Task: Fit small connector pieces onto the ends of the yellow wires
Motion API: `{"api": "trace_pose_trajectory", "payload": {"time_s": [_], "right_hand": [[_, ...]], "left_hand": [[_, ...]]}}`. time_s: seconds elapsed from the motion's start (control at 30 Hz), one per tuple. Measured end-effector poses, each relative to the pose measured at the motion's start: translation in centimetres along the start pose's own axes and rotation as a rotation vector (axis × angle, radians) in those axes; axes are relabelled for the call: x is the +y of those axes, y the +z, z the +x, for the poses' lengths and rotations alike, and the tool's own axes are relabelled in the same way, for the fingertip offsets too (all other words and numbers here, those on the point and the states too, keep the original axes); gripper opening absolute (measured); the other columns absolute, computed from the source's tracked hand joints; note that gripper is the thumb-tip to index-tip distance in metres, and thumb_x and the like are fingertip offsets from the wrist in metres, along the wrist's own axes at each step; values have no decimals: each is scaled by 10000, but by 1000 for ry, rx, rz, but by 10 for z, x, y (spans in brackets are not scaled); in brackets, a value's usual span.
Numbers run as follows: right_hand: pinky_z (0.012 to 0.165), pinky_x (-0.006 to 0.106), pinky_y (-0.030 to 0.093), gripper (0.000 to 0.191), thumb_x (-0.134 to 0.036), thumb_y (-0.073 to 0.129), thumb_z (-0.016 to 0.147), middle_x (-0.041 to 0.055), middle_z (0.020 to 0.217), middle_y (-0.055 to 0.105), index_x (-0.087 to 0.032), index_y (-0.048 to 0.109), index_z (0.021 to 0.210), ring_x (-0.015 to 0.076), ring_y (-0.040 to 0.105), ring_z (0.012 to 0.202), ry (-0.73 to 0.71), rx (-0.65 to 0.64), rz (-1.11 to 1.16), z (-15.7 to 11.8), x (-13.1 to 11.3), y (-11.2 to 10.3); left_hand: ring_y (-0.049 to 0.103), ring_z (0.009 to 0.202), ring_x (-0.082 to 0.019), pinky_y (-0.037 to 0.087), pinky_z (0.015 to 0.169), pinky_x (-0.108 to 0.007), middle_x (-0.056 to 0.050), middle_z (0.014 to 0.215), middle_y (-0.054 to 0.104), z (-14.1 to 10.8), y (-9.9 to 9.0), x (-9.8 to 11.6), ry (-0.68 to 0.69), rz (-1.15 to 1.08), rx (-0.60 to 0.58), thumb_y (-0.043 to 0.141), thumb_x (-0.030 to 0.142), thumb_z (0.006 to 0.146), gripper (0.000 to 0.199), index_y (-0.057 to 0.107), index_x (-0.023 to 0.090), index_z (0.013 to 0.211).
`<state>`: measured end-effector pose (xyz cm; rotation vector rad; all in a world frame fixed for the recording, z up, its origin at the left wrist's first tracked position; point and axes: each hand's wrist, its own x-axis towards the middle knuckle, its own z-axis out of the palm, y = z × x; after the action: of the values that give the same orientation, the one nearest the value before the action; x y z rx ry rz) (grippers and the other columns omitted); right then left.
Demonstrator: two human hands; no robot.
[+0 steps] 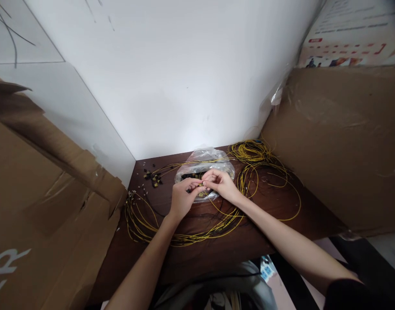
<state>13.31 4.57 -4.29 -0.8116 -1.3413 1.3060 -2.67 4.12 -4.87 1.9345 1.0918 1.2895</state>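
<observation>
Over an open clear plastic bag (229, 169), my left hand (183, 196) and my right hand (223, 185) meet fingertip to fingertip. Both are closed in a pinch on a small yellow-and-black part (201, 184), mostly hidden by the fingers. A thin yellow wire appears to run down from under my right hand. Dark and yellow pieces (191, 175) show inside the bag, behind my fingers. Around my wrists curves a loose bundle of yellow and black wires (197, 238) on the dark brown tabletop (184, 258).
Coiled yellow wires (251, 151) lie at the back right. Small yellow-and-black parts (155, 178) sit at the back left, with tiny pale bits (140, 189) nearby. Cardboard (55, 206) stands left, a large carton (339, 150) right, and a white wall (184, 77) behind.
</observation>
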Motion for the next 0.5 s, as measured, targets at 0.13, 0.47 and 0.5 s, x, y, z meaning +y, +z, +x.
{"api": "trace_pose_trajectory", "payload": {"time_s": [0.13, 0.47, 0.5], "right_hand": [[544, 227, 496, 266, -334, 743, 639, -13, 634, 614, -162, 615, 797, 88, 563, 550, 2, -8, -8, 0, 0, -1], [582, 238, 483, 231, -348, 699, 697, 3, 654, 638, -155, 663, 819, 94, 567, 573, -3, -71, -78, 1, -2, -6], [582, 238, 480, 229, -349, 697, 698, 2, 650, 636, -156, 665, 816, 96, 566, 573, -8, -67, -82, 1, -2, -6]], "left_hand": [[614, 651, -161, 500, 625, -276, -46, 742, 694, 1, 0, 1, -2, -16, 0, 690, 291, 709, 151, 683, 177, 808], [606, 657, -153, 487, 628, -258, -26, 743, 683, 3, -4, 7, 15, -10, 28, 686, 270, 707, 124, 683, 189, 801], [603, 658, -152, 486, 626, -257, -27, 747, 681, 3, -4, 7, 17, -8, 27, 677, 266, 715, 119, 682, 191, 808]]}}
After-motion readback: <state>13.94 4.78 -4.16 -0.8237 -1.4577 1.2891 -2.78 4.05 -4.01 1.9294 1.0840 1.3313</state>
